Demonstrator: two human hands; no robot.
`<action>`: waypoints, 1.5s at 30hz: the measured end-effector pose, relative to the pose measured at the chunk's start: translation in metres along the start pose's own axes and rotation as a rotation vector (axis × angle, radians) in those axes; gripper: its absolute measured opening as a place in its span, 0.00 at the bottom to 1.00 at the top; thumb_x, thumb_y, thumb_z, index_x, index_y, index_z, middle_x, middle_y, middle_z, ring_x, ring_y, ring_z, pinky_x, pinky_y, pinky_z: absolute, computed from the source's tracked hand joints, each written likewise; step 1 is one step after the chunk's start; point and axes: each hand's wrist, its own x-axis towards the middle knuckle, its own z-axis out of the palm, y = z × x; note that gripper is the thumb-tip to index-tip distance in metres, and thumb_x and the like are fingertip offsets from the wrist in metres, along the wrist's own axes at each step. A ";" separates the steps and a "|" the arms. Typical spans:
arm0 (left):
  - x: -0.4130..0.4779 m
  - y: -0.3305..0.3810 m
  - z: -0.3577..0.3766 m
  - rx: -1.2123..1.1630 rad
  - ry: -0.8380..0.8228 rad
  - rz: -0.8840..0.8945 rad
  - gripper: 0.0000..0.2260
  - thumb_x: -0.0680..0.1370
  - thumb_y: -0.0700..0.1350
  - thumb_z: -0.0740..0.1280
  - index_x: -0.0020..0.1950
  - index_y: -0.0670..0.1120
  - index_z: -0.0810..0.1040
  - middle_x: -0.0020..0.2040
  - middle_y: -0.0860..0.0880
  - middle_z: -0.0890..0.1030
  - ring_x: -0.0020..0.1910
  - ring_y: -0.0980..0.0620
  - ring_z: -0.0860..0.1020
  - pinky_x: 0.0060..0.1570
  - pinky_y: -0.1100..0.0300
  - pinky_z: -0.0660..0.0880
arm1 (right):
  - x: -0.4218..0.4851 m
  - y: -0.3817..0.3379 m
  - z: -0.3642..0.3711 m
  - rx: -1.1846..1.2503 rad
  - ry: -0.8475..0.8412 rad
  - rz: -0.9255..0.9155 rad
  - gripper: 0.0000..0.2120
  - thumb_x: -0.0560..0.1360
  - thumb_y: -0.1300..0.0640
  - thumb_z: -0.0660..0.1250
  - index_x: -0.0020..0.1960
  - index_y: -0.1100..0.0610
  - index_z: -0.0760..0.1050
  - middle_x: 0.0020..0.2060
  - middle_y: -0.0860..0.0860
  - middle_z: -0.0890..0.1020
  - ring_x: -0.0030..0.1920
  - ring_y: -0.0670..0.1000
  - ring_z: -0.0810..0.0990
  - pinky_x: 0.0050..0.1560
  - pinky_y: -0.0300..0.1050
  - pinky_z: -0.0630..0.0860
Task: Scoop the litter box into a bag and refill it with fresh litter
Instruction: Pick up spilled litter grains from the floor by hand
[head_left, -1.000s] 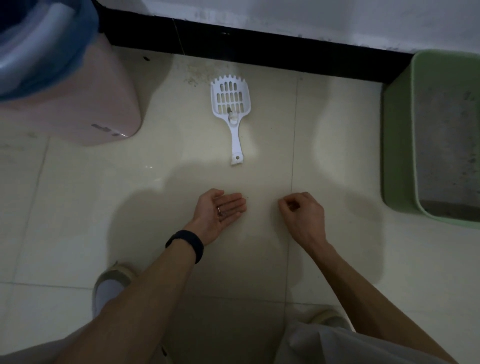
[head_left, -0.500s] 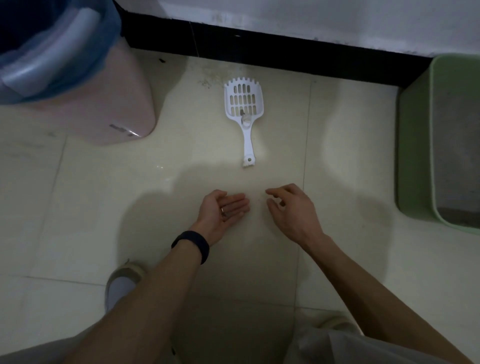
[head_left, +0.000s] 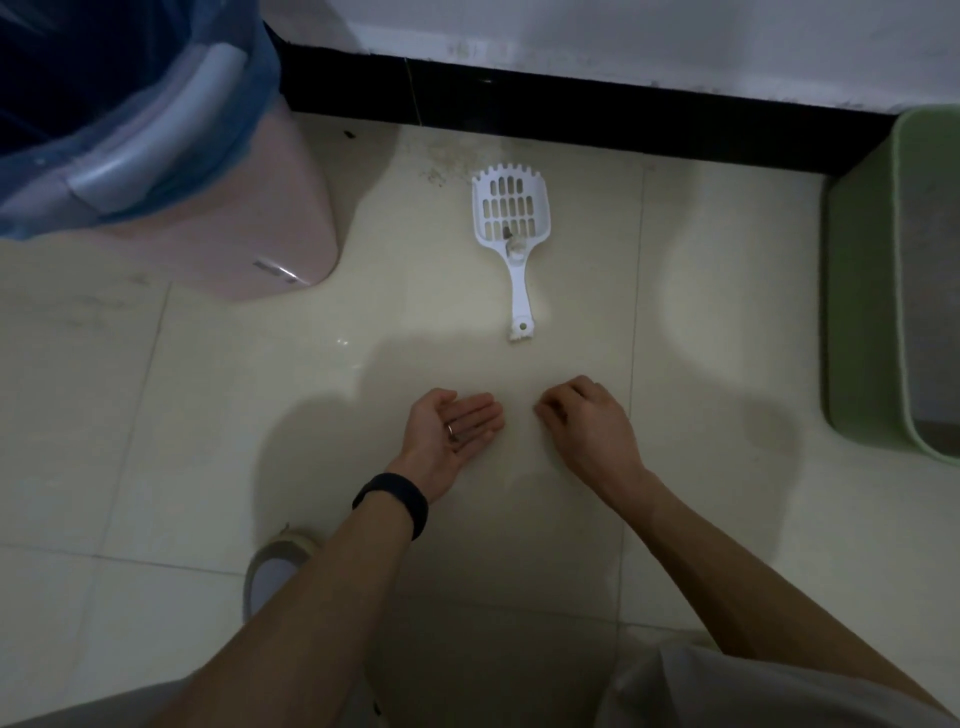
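Observation:
A white slotted litter scoop lies flat on the tiled floor, handle toward me, with a small clump at the base of its bowl. The green litter box stands at the right edge, with grey litter inside. My left hand rests palm up and cupped just below the scoop's handle; a ring and a few dark specks show on it. My right hand is beside it, knuckles up, fingers curled down with the tips at the floor. Whether they pinch any grains is too small to tell.
A pink bin lined with a blue plastic bag stands at the upper left. A black skirting runs along the wall behind the scoop, with scattered litter grains on the floor. My shoe is under my left forearm.
My right hand moved left toward my left hand, its fingers loosening and then curling down again. My left hand stayed palm up. The view shifted left, so the litter box sits further right.

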 end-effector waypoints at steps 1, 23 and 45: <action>0.000 0.000 -0.001 0.006 0.002 0.001 0.19 0.79 0.47 0.56 0.53 0.35 0.82 0.53 0.37 0.84 0.53 0.41 0.82 0.58 0.54 0.77 | 0.002 -0.005 0.002 -0.039 -0.016 0.023 0.08 0.77 0.55 0.67 0.47 0.59 0.79 0.45 0.55 0.78 0.46 0.58 0.77 0.43 0.50 0.76; 0.004 -0.013 0.019 0.051 -0.085 -0.024 0.19 0.80 0.47 0.56 0.54 0.36 0.82 0.54 0.38 0.84 0.53 0.43 0.83 0.54 0.55 0.78 | -0.029 0.033 -0.054 0.250 -0.182 0.408 0.11 0.77 0.51 0.68 0.58 0.50 0.81 0.51 0.47 0.81 0.47 0.47 0.79 0.55 0.44 0.76; 0.010 -0.023 0.029 0.102 -0.078 -0.025 0.20 0.80 0.47 0.56 0.55 0.36 0.82 0.54 0.39 0.84 0.54 0.43 0.82 0.54 0.55 0.78 | -0.112 0.047 -0.009 -0.316 -0.083 -0.213 0.24 0.81 0.43 0.56 0.71 0.54 0.72 0.68 0.54 0.75 0.63 0.59 0.73 0.59 0.53 0.72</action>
